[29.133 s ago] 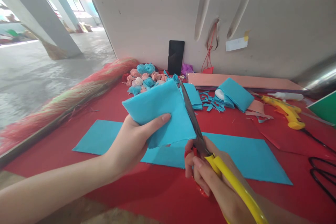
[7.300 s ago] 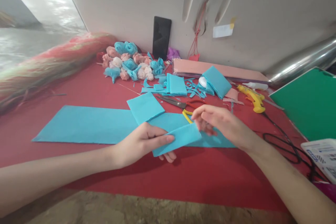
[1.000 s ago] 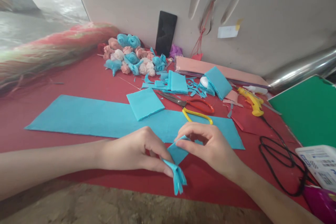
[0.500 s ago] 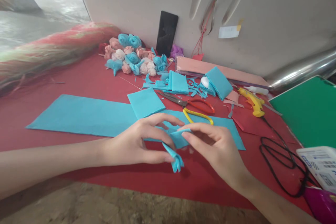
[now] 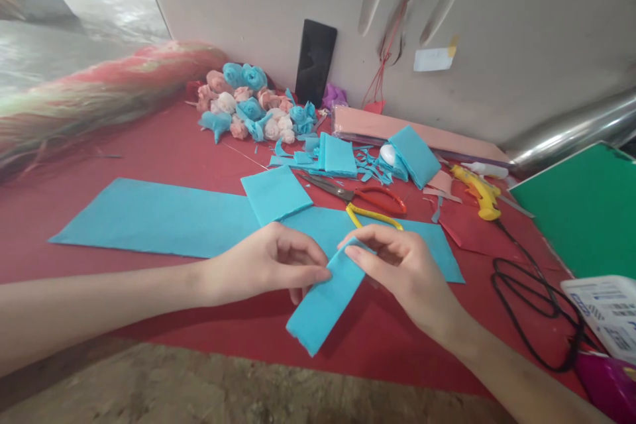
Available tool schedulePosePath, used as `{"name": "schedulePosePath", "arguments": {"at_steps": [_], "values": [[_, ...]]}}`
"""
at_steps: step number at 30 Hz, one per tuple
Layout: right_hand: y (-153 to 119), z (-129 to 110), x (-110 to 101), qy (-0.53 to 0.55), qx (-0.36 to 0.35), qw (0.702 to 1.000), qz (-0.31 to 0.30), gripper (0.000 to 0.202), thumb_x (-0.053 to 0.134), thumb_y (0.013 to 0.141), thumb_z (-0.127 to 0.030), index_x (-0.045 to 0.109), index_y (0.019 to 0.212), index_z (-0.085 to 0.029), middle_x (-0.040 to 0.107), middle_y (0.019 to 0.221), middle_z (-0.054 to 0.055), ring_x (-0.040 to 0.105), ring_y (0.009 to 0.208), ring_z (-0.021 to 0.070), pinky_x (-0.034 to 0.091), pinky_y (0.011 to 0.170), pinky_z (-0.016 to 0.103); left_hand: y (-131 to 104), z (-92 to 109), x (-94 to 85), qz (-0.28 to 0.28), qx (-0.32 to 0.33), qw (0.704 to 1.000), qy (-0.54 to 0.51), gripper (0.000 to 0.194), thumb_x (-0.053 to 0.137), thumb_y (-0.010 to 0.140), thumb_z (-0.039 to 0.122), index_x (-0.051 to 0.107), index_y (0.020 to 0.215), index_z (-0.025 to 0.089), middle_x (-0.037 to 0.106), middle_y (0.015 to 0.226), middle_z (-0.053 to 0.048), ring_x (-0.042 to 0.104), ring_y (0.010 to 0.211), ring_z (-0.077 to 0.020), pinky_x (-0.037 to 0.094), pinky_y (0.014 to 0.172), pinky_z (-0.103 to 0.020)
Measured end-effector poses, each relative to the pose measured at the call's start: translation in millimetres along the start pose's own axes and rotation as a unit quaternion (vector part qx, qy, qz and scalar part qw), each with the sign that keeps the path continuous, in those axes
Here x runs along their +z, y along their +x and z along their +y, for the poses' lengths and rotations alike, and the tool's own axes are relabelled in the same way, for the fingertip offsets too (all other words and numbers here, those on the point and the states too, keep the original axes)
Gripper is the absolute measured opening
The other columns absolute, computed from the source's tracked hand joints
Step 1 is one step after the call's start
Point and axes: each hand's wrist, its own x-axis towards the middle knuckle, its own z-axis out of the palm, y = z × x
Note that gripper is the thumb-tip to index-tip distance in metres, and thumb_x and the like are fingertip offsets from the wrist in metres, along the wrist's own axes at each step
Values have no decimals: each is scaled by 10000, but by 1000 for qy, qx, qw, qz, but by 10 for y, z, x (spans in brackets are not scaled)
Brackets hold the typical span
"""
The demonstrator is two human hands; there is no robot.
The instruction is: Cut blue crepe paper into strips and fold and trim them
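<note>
A narrow folded strip of blue crepe paper [image 5: 325, 305] slants between my hands above the red table cover. My right hand [image 5: 397, 265] pinches its upper end between thumb and fingers. Farther down the strip's left edge, my left hand [image 5: 273, 265] has its thumb on the front face and its fingers behind, partly hidden. Under and behind the hands lies a long blue paper sheet [image 5: 163, 215], with a blue paper square [image 5: 277, 195] on its far edge. Scissors [image 5: 348, 195] with one red and one yellow handle lie just beyond my right hand.
Paper flowers [image 5: 248, 106] are heaped at the back left beside a leaning black phone [image 5: 317, 63]. Blue folded stacks [image 5: 340, 156] and scraps lie mid-table. A yellow glue gun [image 5: 477, 192], its black cord [image 5: 531, 305] and a green board [image 5: 581, 212] are on the right.
The blue strip, folded up and bunched at its lower end before, now hangs out flat toward me. My left hand's fingers have closed in on the strip's edge. My right hand stays nearly in place.
</note>
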Motion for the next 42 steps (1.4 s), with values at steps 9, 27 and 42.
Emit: {"name": "schedulePosePath", "arguments": {"at_steps": [9,27,42], "values": [[-32,52,89,53,63,992,-99,128,581,784,-290,562,842,-177,576,565,-35,468,447,72,389,440,202,-41,-35,9,68,57,996,27,197,634,806,341,587,804,150,668,608,20,596,499,-85,506,501,-179],[-77,156,78,134,-28,987,-85,88,578,830,-233,610,912,-224,571,627,-47,507,467,66,401,451,194,-60,-82,0,24,105,990,-96,103,614,843,253,607,814,155,640,620,36,628,507,-93,504,471,-165],[-31,230,89,130,-74,987,-49,207,501,805,-113,615,654,-198,516,502,-61,493,433,47,397,432,141,-86,-54,27,7,140,989,-57,286,457,854,66,630,633,118,526,694,36,639,539,-58,556,539,-139]]}}
